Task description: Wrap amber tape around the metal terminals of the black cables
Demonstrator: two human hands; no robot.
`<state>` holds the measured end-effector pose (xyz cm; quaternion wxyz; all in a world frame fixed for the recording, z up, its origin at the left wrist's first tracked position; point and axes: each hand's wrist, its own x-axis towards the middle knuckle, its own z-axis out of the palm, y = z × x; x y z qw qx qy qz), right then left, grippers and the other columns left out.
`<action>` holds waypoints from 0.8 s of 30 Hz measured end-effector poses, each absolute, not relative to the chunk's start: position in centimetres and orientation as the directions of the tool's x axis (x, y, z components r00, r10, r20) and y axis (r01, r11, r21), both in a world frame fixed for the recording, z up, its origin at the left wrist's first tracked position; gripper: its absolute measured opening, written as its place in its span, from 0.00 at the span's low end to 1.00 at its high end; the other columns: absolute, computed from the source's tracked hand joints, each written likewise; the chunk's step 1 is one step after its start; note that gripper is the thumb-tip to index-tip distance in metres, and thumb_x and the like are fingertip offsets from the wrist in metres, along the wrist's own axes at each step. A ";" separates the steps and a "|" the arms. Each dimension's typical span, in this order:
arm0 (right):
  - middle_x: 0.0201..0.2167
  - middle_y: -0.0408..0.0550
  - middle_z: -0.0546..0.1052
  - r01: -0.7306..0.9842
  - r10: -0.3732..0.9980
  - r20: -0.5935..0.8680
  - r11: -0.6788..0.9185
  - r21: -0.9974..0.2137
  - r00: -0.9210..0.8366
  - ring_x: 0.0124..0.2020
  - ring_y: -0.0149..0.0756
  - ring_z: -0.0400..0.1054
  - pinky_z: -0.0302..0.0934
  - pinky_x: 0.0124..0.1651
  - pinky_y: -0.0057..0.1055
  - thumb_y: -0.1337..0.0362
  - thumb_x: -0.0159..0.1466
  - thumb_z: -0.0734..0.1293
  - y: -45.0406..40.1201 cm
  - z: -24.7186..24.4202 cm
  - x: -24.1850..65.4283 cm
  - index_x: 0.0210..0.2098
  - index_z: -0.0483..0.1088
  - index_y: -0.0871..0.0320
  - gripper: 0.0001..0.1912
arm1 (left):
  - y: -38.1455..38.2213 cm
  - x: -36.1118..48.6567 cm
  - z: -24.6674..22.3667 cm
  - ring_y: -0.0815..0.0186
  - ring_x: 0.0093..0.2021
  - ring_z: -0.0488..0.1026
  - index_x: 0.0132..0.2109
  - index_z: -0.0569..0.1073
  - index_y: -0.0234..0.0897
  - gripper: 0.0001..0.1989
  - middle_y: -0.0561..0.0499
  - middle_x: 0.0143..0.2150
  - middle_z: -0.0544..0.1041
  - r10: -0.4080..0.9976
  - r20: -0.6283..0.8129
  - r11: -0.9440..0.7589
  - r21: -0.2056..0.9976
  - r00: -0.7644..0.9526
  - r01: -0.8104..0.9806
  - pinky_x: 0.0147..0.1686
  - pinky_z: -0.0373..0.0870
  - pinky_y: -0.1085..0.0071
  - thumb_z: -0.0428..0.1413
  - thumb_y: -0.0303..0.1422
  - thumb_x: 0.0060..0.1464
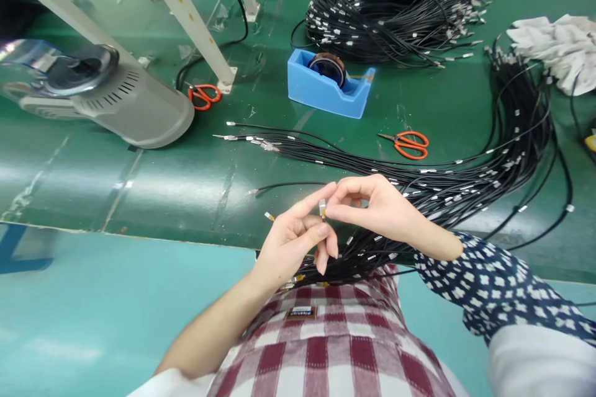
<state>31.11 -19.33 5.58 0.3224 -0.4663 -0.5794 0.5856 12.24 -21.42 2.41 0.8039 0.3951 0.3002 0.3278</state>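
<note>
Checked apron [321, 347] below, metal connector [323, 206] between the hands

Steadying the metal connector in the curled left hand [288, 242]; right hand [372, 205] narrowed at its side, actual grip unclear. Best to brace its base, press lightly and avoid snagging the black cable bundle [354, 259] beneath both hands.

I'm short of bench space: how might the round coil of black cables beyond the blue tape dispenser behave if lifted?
The coil of black cables would probably sag, since its thin strands curve loosely. With so many gathered, it may feel heavy. The ends jutting out at its right could snag.
</note>
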 end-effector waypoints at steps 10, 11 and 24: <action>0.25 0.44 0.75 0.006 0.900 -0.306 -0.321 -0.947 -0.311 0.26 0.28 0.67 0.62 0.31 0.26 0.62 0.57 0.71 -20.1 5.2 30.3 0.28 0.72 0.63 0.09 | -21.6 12.5 2.5 0.75 0.17 0.70 0.67 0.61 0.41 0.28 0.54 0.26 0.77 0.766 -0.230 0.455 0.854 0.600 -0.254 0.19 0.68 0.80 0.56 0.32 0.61; 0.25 0.44 0.74 -0.023 0.898 -0.313 -0.336 -0.942 -0.310 0.25 0.28 0.67 0.62 0.30 0.26 0.62 0.57 0.70 -20.2 5.1 30.2 0.28 0.71 0.62 0.09 | -21.6 12.6 2.5 0.74 0.17 0.69 0.66 0.61 0.41 0.27 0.54 0.26 0.77 0.771 -0.223 0.442 0.862 0.596 -0.249 0.19 0.68 0.80 0.55 0.33 0.62; 0.24 0.41 0.73 0.085 0.978 -0.096 -0.081 -0.993 -0.183 0.23 0.25 0.63 0.57 0.27 0.24 0.67 0.59 0.68 -20.8 5.1 29.5 0.26 0.70 0.60 0.06 | -20.9 13.0 2.7 0.78 0.14 0.65 0.35 0.71 0.35 0.08 0.57 0.25 0.72 0.942 -0.203 0.271 0.930 0.267 -0.248 0.14 0.58 0.81 0.59 0.35 0.59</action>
